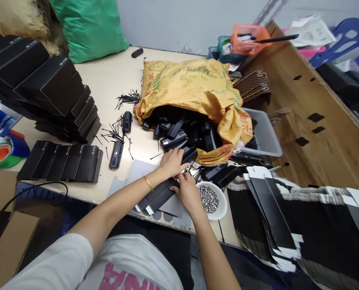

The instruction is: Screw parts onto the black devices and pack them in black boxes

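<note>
My left hand [171,164], with a gold bangle at the wrist, reaches to the mouth of the yellow woven sack [191,80]. Its fingers and thumb close around a black handheld device [190,155], partly hidden by the hand. Below it, my right hand [188,192] grips the far end of a flat-lying black cardboard box [159,195] with bent fingers. White flaps show at the box's near end, and a grey sheet lies under it. More black devices [175,139] fill the sack's opening. Right of my right hand stands a white bowl [223,208] of small shiny metal parts.
Stacked black boxes [49,84] stand at left, with a row of boxes [67,161] in front. Flat box blanks [318,229] pile up at right. Two devices [116,154] lie among thin black sticks [114,131]. A grey bin [271,133] sits beside a wooden panel [318,108].
</note>
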{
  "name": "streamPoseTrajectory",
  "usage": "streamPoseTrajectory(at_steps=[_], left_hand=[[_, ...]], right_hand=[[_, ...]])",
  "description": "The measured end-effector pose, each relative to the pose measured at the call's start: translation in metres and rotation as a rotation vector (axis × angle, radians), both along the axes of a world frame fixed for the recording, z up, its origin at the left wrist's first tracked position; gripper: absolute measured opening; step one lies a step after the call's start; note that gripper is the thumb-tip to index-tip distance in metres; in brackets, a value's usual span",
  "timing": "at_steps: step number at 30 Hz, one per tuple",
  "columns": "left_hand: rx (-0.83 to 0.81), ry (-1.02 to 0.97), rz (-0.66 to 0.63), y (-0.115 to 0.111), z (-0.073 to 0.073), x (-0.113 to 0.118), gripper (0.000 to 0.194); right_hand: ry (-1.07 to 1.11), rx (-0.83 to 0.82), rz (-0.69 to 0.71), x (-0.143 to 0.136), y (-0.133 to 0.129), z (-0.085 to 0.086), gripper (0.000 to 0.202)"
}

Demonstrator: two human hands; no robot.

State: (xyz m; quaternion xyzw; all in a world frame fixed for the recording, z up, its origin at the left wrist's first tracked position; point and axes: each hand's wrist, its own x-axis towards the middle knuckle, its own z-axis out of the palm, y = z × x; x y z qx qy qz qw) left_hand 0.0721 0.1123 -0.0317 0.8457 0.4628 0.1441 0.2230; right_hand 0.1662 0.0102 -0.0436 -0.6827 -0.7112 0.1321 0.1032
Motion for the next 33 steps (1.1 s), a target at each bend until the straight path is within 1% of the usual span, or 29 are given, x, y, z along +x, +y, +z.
streamPoseTrajectory(at_steps=[2,3,4,5,6,7,8,9,10,11,12,13,14,15,17,19,21,22,24,25,27,28,30,31,33], left_hand=[[0.016,0.095,-0.009,0.003,0.004,0.025,0.041],[0.020,0.117,-0.009,0.004,0.006,0.031,0.042],[0.024,0.119,-0.010,0.005,0.007,0.032,0.042],[0.028,0.107,-0.011,0.006,0.007,0.027,0.042],[0.030,0.089,0.001,0.008,0.008,0.016,0.041],[0.032,0.063,0.039,0.009,0.009,0.000,0.039],[0.034,0.031,0.111,0.009,0.010,-0.022,0.037],[0.030,0.000,0.219,0.009,0.011,-0.047,0.034],[0.031,-0.015,0.361,0.009,0.012,-0.074,0.034],[0.024,-0.020,0.514,0.009,0.013,-0.101,0.037],[-0.006,-0.011,0.641,0.008,0.013,-0.126,0.041],[-0.029,0.004,0.684,0.008,0.012,-0.148,0.045],[-0.051,0.013,0.700,0.008,0.010,-0.166,0.048],[-0.071,0.018,0.706,0.008,0.008,-0.179,0.050],[-0.111,-0.061,0.666,0.007,0.004,-0.191,0.054],[-0.157,-0.200,0.592,0.004,0.002,-0.189,0.056],[-0.212,-0.317,0.489,-0.001,0.002,-0.176,0.055],[-0.248,-0.354,0.432,-0.005,0.002,-0.167,0.054],[-0.336,-0.449,0.320,-0.013,0.003,-0.144,0.051],[-0.369,-0.506,0.270,-0.018,0.004,-0.132,0.051],[-0.372,-0.592,0.204,-0.029,0.006,-0.111,0.053],[-0.351,-0.605,0.176,-0.035,0.009,-0.103,0.055],[-0.325,-0.572,0.115,-0.045,0.016,-0.094,0.059],[-0.327,-0.529,0.088,-0.051,0.019,-0.093,0.060],[-0.313,-0.366,0.077,-0.064,0.023,-0.093,0.062]], right_hand=[[-0.008,-0.007,-0.006,0.000,0.001,-0.001,0.025],[-0.010,-0.006,-0.006,0.001,0.001,-0.002,0.026],[-0.010,-0.003,-0.004,0.002,0.002,-0.004,0.026],[-0.009,0.003,-0.002,0.003,0.003,-0.005,0.027],[-0.007,0.011,0.003,0.005,0.004,-0.007,0.027],[-0.005,0.021,0.008,0.005,0.004,-0.008,0.028],[-0.006,0.032,0.012,0.006,0.004,-0.009,0.028],[-0.015,0.045,0.012,0.005,0.004,-0.009,0.028],[-0.033,0.057,0.006,0.005,0.003,-0.008,0.026],[-0.060,0.065,-0.007,0.003,0.002,-0.008,0.025],[-0.091,0.066,-0.026,0.001,0.001,-0.006,0.025],[-0.121,0.058,-0.050,-0.001,0.001,-0.005,0.026],[-0.141,0.039,-0.073,-0.002,0.001,-0.004,0.027],[-0.144,0.012,-0.091,-0.003,0.001,-0.003,0.030],[-0.088,-0.052,-0.093,-0.002,0.005,-0.002,0.032],[0.041,-0.094,-0.043,0.000,0.009,0.000,0.032],[0.199,-0.070,-0.003,0.000,0.014,0.003,0.028],[0.294,-0.041,-0.011,-0.003,0.017,0.005,0.026],[0.559,0.002,-0.079,-0.015,0.021,0.010,0.030],[0.724,-0.006,-0.114,-0.024,0.023,0.012,0.036],[1.012,-0.043,-0.160,-0.041,0.027,0.015,0.047],[1.095,-0.044,-0.176,-0.047,0.028,0.015,0.049],[1.156,-0.012,-0.225,-0.050,0.029,0.013,0.046],[1.167,0.010,-0.272,-0.047,0.029,0.012,0.043],[1.180,0.035,-0.383,-0.033,0.029,0.009,0.040]])
